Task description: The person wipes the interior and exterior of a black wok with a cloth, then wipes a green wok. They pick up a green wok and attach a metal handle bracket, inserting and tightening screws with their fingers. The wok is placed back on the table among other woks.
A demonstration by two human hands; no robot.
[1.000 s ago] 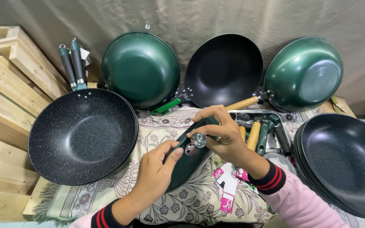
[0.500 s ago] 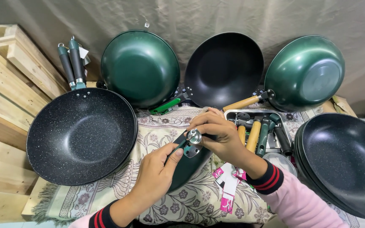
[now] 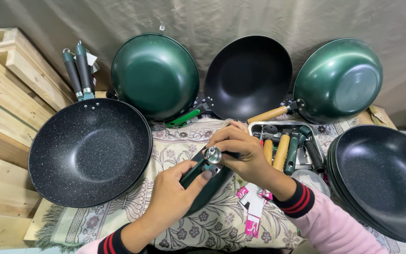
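Observation:
My left hand [image 3: 175, 190] grips a dark green pan handle [image 3: 194, 172] near its metal end, over a small dark green pan [image 3: 210, 190] that lies on the patterned cloth [image 3: 222, 221]. My right hand [image 3: 240, 153] is closed over the handle's tip, its fingers at a small silver metal fitting [image 3: 212, 155]. Both hands meet at the middle of the cloth. Most of the small pan is hidden under my hands.
A speckled black pan [image 3: 90, 153] sits at left, a stack of black pans [image 3: 381, 181] at right. Two green woks [image 3: 155, 75] [image 3: 338, 80] and a black wok [image 3: 249, 77] lean on the back curtain. A metal tray [image 3: 259, 126] holds several handles. Wooden planks [image 3: 1, 117] are at left; pink tags [image 3: 252, 211] lie near.
My right hand has shifted slightly over the handle's end and turned at the silver fitting. The left hand keeps its grip in nearly the same place.

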